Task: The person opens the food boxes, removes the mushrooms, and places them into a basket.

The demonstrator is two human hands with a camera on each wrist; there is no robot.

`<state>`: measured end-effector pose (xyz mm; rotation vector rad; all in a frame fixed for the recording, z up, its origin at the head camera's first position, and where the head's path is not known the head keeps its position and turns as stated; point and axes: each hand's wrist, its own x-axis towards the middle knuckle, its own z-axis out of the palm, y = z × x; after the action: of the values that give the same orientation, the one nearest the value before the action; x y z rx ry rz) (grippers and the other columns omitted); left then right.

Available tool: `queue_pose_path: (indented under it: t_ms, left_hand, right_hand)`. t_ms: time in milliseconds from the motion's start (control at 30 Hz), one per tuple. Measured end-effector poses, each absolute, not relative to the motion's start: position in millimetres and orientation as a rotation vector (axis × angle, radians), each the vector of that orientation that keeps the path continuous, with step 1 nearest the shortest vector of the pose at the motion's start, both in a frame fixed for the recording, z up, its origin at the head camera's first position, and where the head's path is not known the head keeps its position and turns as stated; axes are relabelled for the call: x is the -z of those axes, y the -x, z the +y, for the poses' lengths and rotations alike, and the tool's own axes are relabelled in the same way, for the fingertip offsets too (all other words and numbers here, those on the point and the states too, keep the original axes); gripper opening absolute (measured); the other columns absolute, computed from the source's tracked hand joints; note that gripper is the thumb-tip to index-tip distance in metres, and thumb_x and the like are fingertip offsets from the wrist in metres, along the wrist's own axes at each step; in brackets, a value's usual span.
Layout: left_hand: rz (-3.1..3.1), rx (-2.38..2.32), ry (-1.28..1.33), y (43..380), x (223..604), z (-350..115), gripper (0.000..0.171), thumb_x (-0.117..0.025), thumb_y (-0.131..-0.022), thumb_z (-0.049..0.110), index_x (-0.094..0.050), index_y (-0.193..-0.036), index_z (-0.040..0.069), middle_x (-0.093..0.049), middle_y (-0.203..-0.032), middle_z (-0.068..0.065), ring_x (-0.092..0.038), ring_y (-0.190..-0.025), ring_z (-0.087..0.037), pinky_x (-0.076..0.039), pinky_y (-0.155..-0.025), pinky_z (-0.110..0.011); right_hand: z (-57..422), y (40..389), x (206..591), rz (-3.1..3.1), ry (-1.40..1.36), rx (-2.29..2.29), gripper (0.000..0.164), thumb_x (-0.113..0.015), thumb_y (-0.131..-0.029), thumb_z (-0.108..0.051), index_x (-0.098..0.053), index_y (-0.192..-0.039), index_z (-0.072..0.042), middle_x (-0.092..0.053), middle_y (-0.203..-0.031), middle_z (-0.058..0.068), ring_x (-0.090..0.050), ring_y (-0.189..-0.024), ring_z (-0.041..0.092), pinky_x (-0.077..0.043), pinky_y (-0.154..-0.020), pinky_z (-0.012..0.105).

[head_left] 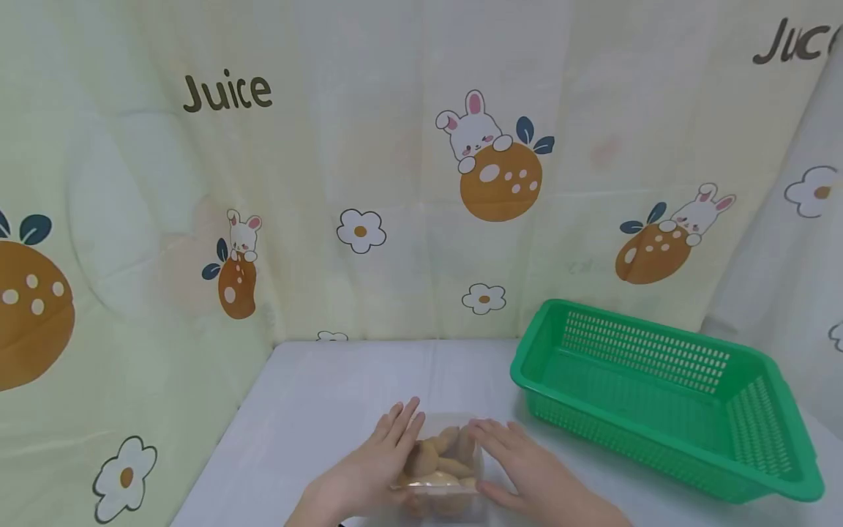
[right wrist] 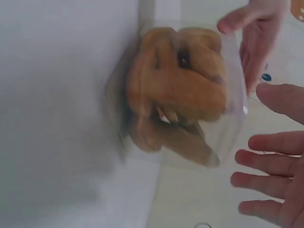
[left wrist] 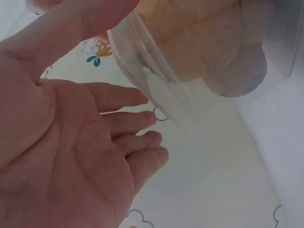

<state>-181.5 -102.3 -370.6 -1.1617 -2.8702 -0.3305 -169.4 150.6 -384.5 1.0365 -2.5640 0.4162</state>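
Observation:
A clear plastic box [head_left: 431, 422] filled with several light brown, rounded and elongated pieces [head_left: 421, 459], like bread rolls, sits at the front of the white table. My left hand [head_left: 369, 468] is at its left side, fingers straight and pointing forward. In the left wrist view, the thumb lies close to the box's rim [left wrist: 147, 47], and the palm faces up with nothing in it. On the other side, my right hand [head_left: 527, 468] has its fingers extended, with the fingertips near the right rim. The right wrist view shows those fingers [right wrist: 263, 161] spread beside the box.
A green plastic basket [head_left: 632, 439] with perforated walls stands on the table's right side, beyond the right hand. Behind the table [head_left: 369, 366] hangs a cream curtain [head_left: 395, 146] printed with rabbits, oranges and flowers.

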Motion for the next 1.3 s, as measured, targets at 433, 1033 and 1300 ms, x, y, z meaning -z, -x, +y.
queue_pose_path:
  t_ms: [433, 1033, 1300]
  left_hand:
    - [-2.823, 0.379, 1.239, 180, 390, -102, 0.074, -0.059, -0.086, 0.027, -0.019, -0.139, -0.005, -0.010, -0.147, -0.017, -0.013, -0.132, -0.033, -0.024, -0.103, -0.044]
    - [-2.734, 0.487, 1.253, 177, 410, -105, 0.069, -0.052, -0.089, 0.016, -0.010, -0.141, -0.003, -0.001, -0.148, -0.015, -0.004, -0.133, -0.035, -0.018, -0.103, -0.047]
    - [-2.705, 0.477, 1.251, 178, 412, -105, 0.071, -0.054, -0.087, 0.017, -0.012, -0.140, -0.005, -0.005, -0.147, -0.019, -0.002, -0.133, -0.031, -0.018, -0.103, -0.046]
  right_hand:
    - [106, 183, 400, -2.294, -1.206, -0.129, 0.049, -0.073, -0.065, -0.033, -0.061, -0.103, -0.005, -0.055, -0.100, 0.005, -0.052, -0.091, 0.020, -0.048, -0.080, 0.039]
    - [73, 169, 394, -2.409, -1.150, 0.371, 0.028, -0.063, -0.082, -0.030, -0.055, -0.083, -0.004, -0.061, -0.094, 0.028, -0.060, -0.085, 0.040, -0.052, -0.066, 0.044]
    - [72, 170, 391, -2.389, -1.166, 0.338, 0.027, -0.061, -0.083, -0.029, -0.053, -0.078, -0.004, -0.061, -0.092, 0.028, -0.061, -0.084, 0.039, -0.053, -0.064, 0.043]
